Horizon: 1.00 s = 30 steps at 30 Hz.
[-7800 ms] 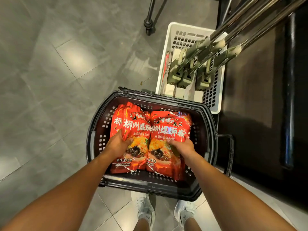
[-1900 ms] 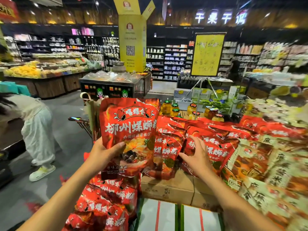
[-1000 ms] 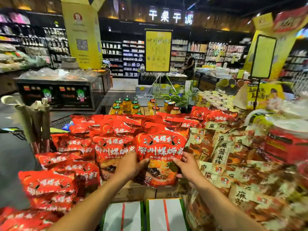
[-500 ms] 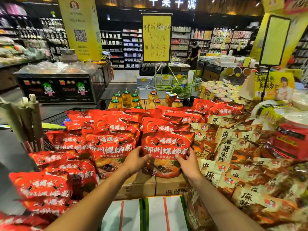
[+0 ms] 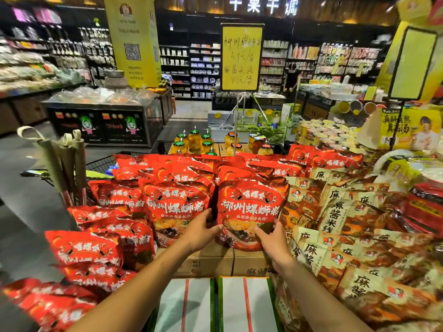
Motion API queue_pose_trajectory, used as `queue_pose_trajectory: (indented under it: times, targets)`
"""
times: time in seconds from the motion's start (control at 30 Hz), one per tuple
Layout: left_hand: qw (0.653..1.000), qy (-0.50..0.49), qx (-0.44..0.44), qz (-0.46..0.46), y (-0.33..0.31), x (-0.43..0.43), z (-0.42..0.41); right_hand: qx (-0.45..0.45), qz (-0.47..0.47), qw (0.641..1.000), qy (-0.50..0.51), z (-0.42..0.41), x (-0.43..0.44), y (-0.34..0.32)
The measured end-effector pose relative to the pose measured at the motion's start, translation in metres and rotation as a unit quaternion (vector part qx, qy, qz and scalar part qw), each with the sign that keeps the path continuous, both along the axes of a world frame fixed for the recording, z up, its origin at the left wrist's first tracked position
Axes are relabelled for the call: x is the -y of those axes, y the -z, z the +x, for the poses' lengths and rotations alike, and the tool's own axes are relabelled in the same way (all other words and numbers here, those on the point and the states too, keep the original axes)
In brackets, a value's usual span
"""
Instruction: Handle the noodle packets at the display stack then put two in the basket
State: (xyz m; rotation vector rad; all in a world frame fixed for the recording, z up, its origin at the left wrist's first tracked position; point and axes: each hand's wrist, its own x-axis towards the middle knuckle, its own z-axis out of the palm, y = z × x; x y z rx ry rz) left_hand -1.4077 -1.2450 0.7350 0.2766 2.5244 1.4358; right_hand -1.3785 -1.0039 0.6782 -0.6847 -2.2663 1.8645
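A red noodle packet [image 5: 250,212] with white Chinese lettering stands upright at the front of a shop display, on top of cardboard boxes [image 5: 215,262]. My left hand [image 5: 200,232] grips its lower left edge, thumb across the front. My right hand [image 5: 272,239] holds its lower right corner, fingers curled on the packet. Several identical red packets [image 5: 175,204] stand and lie to the left and behind it.
Beige and orange packets [image 5: 335,216] fill the right side. Jars of yellow fruit [image 5: 194,141] stand behind the red packets, under a yellow handwritten price sign [image 5: 241,57]. Rolled bags [image 5: 64,164] stick up at left. White cartons [image 5: 215,305] lie below my arms.
The view has left the black basket on the floor and now faces the display. Within the last second both hands have set the red packet upright at the display's front and still hold it.
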Motion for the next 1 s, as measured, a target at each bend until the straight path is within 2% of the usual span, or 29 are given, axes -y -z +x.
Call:
queue_pose_trajectory:
  times: [0.13,0.2,0.33,0.47,0.73,1.0]
  targets:
    - [0.997,0.014,-0.051,-0.060,-0.004,0.020,0.021,0.022,0.066,0.997,-0.037,0.023,0.025,-0.015]
    - [0.987,0.010,-0.110,-0.120,-0.006,0.036,0.032,0.027,0.146,0.987,-0.057,0.035,0.044,-0.025]
    - [0.947,0.013,-0.207,-0.246,-0.006,0.085,0.054,-0.005,0.315,0.942,-0.118,0.057,0.089,-0.042]
    - [0.909,-0.006,-0.263,-0.323,-0.009,0.145,0.083,-0.056,0.403,0.899,-0.163,0.076,0.148,-0.057]
    - [0.881,-0.099,-0.278,-0.371,-0.024,0.302,0.175,-0.167,0.444,0.847,-0.241,0.131,0.310,-0.092]
    - [0.870,-0.198,-0.221,-0.395,-0.024,0.469,0.293,-0.252,0.430,0.801,-0.331,0.197,0.498,-0.093]
